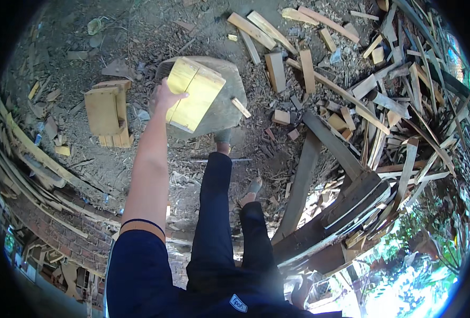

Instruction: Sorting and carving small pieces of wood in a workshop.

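Observation:
My left arm reaches forward, and my left hand (167,98) grips the left edge of a pale yellow wooden block (200,98). The thumb lies over its top face; the other fingers are mostly hidden at its far left side. A dark line runs along the block's face. Beneath it is a broad grey tree stump (227,79), and the block sits tilted over its left part. On the stump's right side lies a small wood offcut (241,107), apart from the block. My right hand is out of view.
Left of the stump stands a stack of wooden blocks (103,111). Scattered offcuts (276,71) litter the ground at the far right. A heavy timber beam (335,212) with angled legs stands to my right, beside a scrap wood pile (404,153). My foot (252,191) is bare.

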The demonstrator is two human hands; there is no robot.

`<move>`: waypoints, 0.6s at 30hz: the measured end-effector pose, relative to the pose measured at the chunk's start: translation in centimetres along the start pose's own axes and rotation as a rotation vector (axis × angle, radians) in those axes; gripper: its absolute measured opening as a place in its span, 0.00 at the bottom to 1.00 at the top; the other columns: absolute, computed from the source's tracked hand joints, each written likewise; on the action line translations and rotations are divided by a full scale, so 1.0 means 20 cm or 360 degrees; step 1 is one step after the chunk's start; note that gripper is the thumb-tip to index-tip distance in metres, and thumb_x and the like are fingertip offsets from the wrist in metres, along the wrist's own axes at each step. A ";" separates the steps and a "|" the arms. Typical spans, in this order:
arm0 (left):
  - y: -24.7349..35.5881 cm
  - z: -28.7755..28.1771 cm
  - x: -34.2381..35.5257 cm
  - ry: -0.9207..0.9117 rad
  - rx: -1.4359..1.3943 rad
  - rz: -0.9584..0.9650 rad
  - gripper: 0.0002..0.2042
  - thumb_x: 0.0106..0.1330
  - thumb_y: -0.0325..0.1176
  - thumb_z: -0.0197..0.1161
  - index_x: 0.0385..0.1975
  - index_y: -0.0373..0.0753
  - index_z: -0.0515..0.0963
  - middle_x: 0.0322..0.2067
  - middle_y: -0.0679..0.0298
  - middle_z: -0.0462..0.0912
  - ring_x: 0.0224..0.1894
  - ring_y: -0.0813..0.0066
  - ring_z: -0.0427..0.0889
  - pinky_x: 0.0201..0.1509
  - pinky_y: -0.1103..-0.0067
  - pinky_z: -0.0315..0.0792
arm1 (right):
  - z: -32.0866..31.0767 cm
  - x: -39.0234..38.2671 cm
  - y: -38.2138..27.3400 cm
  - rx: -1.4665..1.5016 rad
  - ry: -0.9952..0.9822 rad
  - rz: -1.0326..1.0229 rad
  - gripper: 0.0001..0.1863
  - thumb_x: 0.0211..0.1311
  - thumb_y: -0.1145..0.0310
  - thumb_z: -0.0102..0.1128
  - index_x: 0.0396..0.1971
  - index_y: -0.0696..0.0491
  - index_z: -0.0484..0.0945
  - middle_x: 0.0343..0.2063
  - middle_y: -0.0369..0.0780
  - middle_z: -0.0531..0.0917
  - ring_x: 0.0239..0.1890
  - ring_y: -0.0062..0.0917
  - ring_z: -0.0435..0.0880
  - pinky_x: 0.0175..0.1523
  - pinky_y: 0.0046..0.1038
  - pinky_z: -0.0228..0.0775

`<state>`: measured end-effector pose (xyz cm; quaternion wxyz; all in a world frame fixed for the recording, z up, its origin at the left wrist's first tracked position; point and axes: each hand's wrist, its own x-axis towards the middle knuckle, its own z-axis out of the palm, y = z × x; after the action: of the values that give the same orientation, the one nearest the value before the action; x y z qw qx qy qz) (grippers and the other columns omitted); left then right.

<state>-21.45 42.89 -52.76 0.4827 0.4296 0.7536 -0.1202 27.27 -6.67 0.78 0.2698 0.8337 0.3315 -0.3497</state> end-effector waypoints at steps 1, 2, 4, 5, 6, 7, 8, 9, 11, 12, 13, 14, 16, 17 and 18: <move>-0.02 0.02 0.00 0.0248 0.0103 0.0015 0.47 0.41 0.51 0.80 0.63 0.38 0.66 0.56 0.51 0.77 0.59 0.55 0.76 0.61 0.66 0.70 | -0.01 0.02 -0.04 -0.0012 0.0002 -0.0008 0.25 0.58 0.77 0.54 0.58 0.57 0.69 0.44 0.52 0.68 0.49 0.47 0.69 0.56 0.44 0.61; -0.04 0.03 -0.01 0.0050 -0.0131 0.0032 0.43 0.41 0.50 0.80 0.58 0.38 0.70 0.52 0.51 0.79 0.55 0.56 0.79 0.58 0.66 0.72 | -0.01 0.06 -0.10 0.0021 0.0015 -0.0060 0.24 0.58 0.76 0.54 0.57 0.58 0.70 0.44 0.52 0.69 0.50 0.46 0.69 0.56 0.44 0.61; -0.04 0.05 -0.06 -0.0308 -0.0612 0.0085 0.34 0.41 0.48 0.80 0.48 0.36 0.78 0.43 0.52 0.84 0.46 0.57 0.84 0.52 0.66 0.77 | -0.03 0.16 -0.23 -0.0028 0.0093 -0.0193 0.19 0.59 0.74 0.53 0.52 0.58 0.74 0.41 0.51 0.72 0.49 0.45 0.71 0.56 0.44 0.62; -0.01 0.09 -0.11 -0.0362 -0.0575 0.0159 0.30 0.42 0.47 0.79 0.43 0.36 0.80 0.39 0.52 0.85 0.41 0.57 0.85 0.48 0.66 0.78 | -0.05 0.22 -0.31 0.0128 0.0021 -0.0009 0.16 0.61 0.72 0.52 0.49 0.57 0.77 0.40 0.50 0.73 0.46 0.45 0.72 0.55 0.44 0.63; 0.02 0.11 -0.17 -0.0398 -0.0520 0.0164 0.25 0.42 0.45 0.79 0.37 0.35 0.82 0.35 0.51 0.86 0.37 0.56 0.86 0.44 0.66 0.79 | -0.06 0.30 -0.40 0.0183 -0.0024 0.0053 0.15 0.62 0.72 0.51 0.48 0.56 0.78 0.39 0.50 0.74 0.45 0.44 0.74 0.52 0.42 0.67; 0.07 0.14 -0.23 -0.0219 -0.0299 0.0298 0.25 0.45 0.44 0.77 0.39 0.34 0.82 0.38 0.50 0.85 0.39 0.55 0.85 0.45 0.65 0.79 | -0.08 0.37 -0.50 0.0302 -0.0025 -0.0046 0.15 0.64 0.71 0.50 0.49 0.56 0.77 0.40 0.50 0.75 0.45 0.42 0.76 0.50 0.39 0.70; 0.14 0.20 -0.34 -0.0052 -0.0064 0.0312 0.24 0.47 0.43 0.76 0.40 0.32 0.82 0.40 0.49 0.85 0.40 0.54 0.85 0.46 0.64 0.78 | -0.11 0.43 -0.60 0.0394 -0.0040 -0.0167 0.15 0.65 0.71 0.51 0.49 0.56 0.77 0.40 0.50 0.76 0.45 0.41 0.77 0.49 0.38 0.71; 0.20 0.25 -0.45 0.0112 0.0049 0.0372 0.24 0.48 0.44 0.75 0.39 0.32 0.81 0.41 0.49 0.84 0.42 0.52 0.85 0.47 0.63 0.78 | -0.14 0.50 -0.70 0.0456 -0.0086 -0.0187 0.15 0.66 0.71 0.51 0.50 0.56 0.77 0.41 0.50 0.76 0.44 0.41 0.78 0.49 0.36 0.72; 0.28 0.29 -0.68 0.0293 0.0114 0.0445 0.24 0.50 0.45 0.73 0.40 0.33 0.80 0.44 0.50 0.83 0.45 0.50 0.83 0.49 0.62 0.76 | -0.23 0.58 -0.90 0.0662 -0.0111 -0.0485 0.15 0.67 0.70 0.53 0.52 0.56 0.76 0.42 0.49 0.77 0.43 0.40 0.80 0.50 0.34 0.72; 0.31 0.29 -0.79 0.0338 0.0099 0.0486 0.24 0.51 0.46 0.72 0.42 0.34 0.80 0.45 0.50 0.82 0.46 0.50 0.82 0.50 0.62 0.76 | -0.28 0.60 -0.99 0.0778 -0.0126 -0.0550 0.15 0.67 0.70 0.54 0.52 0.56 0.76 0.42 0.48 0.77 0.43 0.38 0.81 0.50 0.33 0.72; 0.33 0.26 -0.91 0.0175 -0.0043 0.0498 0.24 0.51 0.45 0.73 0.42 0.35 0.80 0.48 0.51 0.81 0.47 0.51 0.82 0.51 0.63 0.75 | -0.34 0.61 -1.08 0.0922 -0.0112 -0.0713 0.15 0.68 0.70 0.54 0.52 0.56 0.76 0.42 0.48 0.77 0.43 0.37 0.81 0.51 0.32 0.73; 0.35 0.21 -1.02 -0.0032 -0.0174 0.0408 0.23 0.51 0.44 0.74 0.43 0.36 0.81 0.50 0.52 0.80 0.48 0.52 0.82 0.52 0.63 0.75 | -0.40 0.60 -1.17 0.0979 -0.0150 -0.0675 0.16 0.68 0.70 0.55 0.54 0.56 0.75 0.43 0.47 0.76 0.45 0.36 0.81 0.51 0.31 0.72; 0.41 0.09 -1.27 -0.0097 -0.0437 0.0735 0.22 0.51 0.40 0.75 0.44 0.36 0.82 0.51 0.55 0.79 0.49 0.56 0.82 0.51 0.66 0.75 | -0.52 0.58 -1.35 0.1089 -0.0062 -0.0809 0.22 0.67 0.69 0.57 0.59 0.56 0.70 0.48 0.46 0.75 0.49 0.34 0.79 0.53 0.31 0.72; 0.46 0.02 -1.39 -0.0157 -0.0544 0.0858 0.21 0.51 0.38 0.75 0.43 0.35 0.83 0.51 0.56 0.79 0.49 0.57 0.82 0.51 0.67 0.75 | -0.57 0.57 -1.41 0.1138 0.0035 -0.0844 0.26 0.67 0.68 0.59 0.63 0.56 0.66 0.50 0.45 0.74 0.51 0.34 0.77 0.55 0.31 0.71; 0.51 -0.05 -1.52 -0.0303 -0.0690 0.0922 0.20 0.50 0.36 0.75 0.43 0.35 0.83 0.50 0.57 0.79 0.50 0.59 0.81 0.51 0.69 0.75 | -0.62 0.57 -1.47 0.1231 0.0123 -0.0813 0.28 0.66 0.68 0.60 0.64 0.56 0.63 0.52 0.45 0.73 0.53 0.33 0.76 0.57 0.31 0.70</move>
<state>-9.21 33.51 -24.49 0.6444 0.4996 0.5606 0.1444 16.59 24.52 -6.79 -0.1684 0.7771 0.3812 -0.4716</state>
